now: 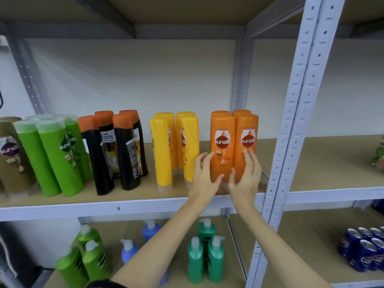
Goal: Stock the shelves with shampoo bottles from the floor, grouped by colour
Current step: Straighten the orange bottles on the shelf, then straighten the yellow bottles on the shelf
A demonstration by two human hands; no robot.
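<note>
While orange bottles (pixel 233 142) stand grouped, left hand (pixel 204 176), right hand (pixel 246 174) touch them.

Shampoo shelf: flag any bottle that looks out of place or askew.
Nothing looks misplaced: each colour group stands together. Only the facing is uneven: the orange bottles show their labels squarely, while the yellow bottles and black bottles stand turned, labels partly sideways. No spills or damage visible.

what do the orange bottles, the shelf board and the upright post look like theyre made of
Orange bottles: likely plastic, smooth with a soft sheen and glossy printed labels. Shelf board: looks like matte tan fibreboard or chipboard, flat with no visible grain. Upright post: probably painted metal, pale grey, punched with rows of slots and holes.
</note>
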